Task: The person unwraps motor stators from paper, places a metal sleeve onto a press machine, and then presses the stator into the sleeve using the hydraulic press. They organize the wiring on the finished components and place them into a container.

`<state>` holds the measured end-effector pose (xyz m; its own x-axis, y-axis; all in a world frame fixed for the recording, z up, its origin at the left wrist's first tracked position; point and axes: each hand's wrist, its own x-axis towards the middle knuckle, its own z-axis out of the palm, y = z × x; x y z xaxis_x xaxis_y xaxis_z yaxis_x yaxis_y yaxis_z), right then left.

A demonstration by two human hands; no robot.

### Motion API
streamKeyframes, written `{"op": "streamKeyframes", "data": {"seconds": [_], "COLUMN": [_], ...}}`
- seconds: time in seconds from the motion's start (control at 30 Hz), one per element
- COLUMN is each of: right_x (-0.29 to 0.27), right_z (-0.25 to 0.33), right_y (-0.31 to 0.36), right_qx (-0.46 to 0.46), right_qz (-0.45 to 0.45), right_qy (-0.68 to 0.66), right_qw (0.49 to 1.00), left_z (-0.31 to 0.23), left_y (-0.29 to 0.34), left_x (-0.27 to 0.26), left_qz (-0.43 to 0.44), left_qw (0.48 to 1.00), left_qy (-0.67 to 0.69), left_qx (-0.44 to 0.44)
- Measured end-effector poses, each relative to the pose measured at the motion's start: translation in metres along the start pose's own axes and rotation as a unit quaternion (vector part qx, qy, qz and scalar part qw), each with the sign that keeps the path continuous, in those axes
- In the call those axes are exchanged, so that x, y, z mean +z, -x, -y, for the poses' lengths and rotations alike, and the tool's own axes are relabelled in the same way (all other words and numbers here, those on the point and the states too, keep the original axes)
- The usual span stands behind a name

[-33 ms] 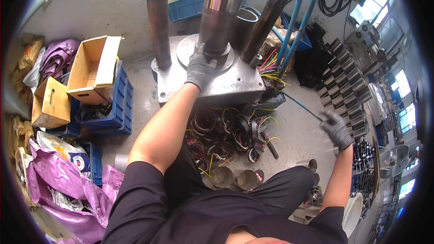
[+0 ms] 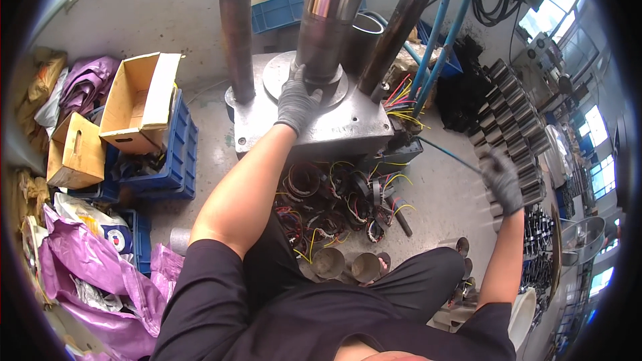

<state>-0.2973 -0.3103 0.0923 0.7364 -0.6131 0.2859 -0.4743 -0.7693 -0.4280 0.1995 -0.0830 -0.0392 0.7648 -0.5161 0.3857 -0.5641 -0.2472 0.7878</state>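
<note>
Both hands are wearing dark grey gloves. The left hand (image 2: 298,105) is lying over the near side of the round plate (image 2: 277,75), fingers loosely spread and reaching up against the foot of the thick metal column (image 2: 329,23); it is touching, not wrapping around. That column is standing on the round plate, which is sitting on the heavy metal base (image 2: 264,120) in front of the person. The right hand (image 2: 501,182) is blurring out to the right, at the outer end of a thin dark rod (image 2: 449,152); fingers are looking partly curled, but can't tell whether they are closing on it. The rod is slanting in from beside the base.

Wired coils (image 2: 348,194) are lying heaped on the floor below the base, yellow and red leads sticking out. Two dark posts (image 2: 235,30) are flanking the column. Left side: an open cardboard box (image 2: 137,97) is resting on blue crates (image 2: 179,150), purple sacks (image 2: 87,257) are slumping nearer. Right side: metal cylinders (image 2: 511,117) are standing in rows.
</note>
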Motion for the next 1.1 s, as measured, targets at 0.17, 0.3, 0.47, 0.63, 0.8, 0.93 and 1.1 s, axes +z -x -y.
{"op": "streamKeyframes", "data": {"seconds": [0.17, 0.3, 0.47, 0.63, 0.8, 0.93, 1.1], "right_x": [-0.022, -0.031, -0.021, 0.011, 0.026, 0.016, 0.019], "right_z": [0.012, 0.003, 0.003, 0.044, 0.037, 0.042, 0.038], "right_y": [-0.132, -0.162, -0.079, 0.039, 0.060, 0.042, 0.046], "right_qx": [-0.061, 0.038, 0.050, 0.109, 0.070, 0.132, 0.124], "right_qz": [-0.341, -0.311, -0.099, 0.294, 0.280, 0.223, 0.204], "right_qy": [0.122, 0.119, -0.019, 0.006, 0.027, -0.052, -0.060], "right_qw": [0.930, 0.942, 0.994, 0.949, 0.957, 0.965, 0.969], "left_z": [-0.002, -0.001, 0.002, 0.005, 0.005, 0.006, 0.005], "left_y": [0.005, 0.004, 0.004, 0.004, 0.001, 0.001, 0.000], "left_x": [-0.005, -0.005, -0.011, -0.011, -0.002, -0.006, -0.010], "left_qz": [-0.016, -0.015, -0.010, -0.025, -0.027, -0.016, -0.003], "left_qw": [0.999, 0.999, 1.000, 0.998, 0.998, 0.999, 0.999], "left_qy": [-0.037, -0.037, -0.026, -0.056, -0.051, -0.029, -0.028], "left_qx": [0.012, 0.018, 0.010, 0.006, 0.023, 0.026, 0.020]}}
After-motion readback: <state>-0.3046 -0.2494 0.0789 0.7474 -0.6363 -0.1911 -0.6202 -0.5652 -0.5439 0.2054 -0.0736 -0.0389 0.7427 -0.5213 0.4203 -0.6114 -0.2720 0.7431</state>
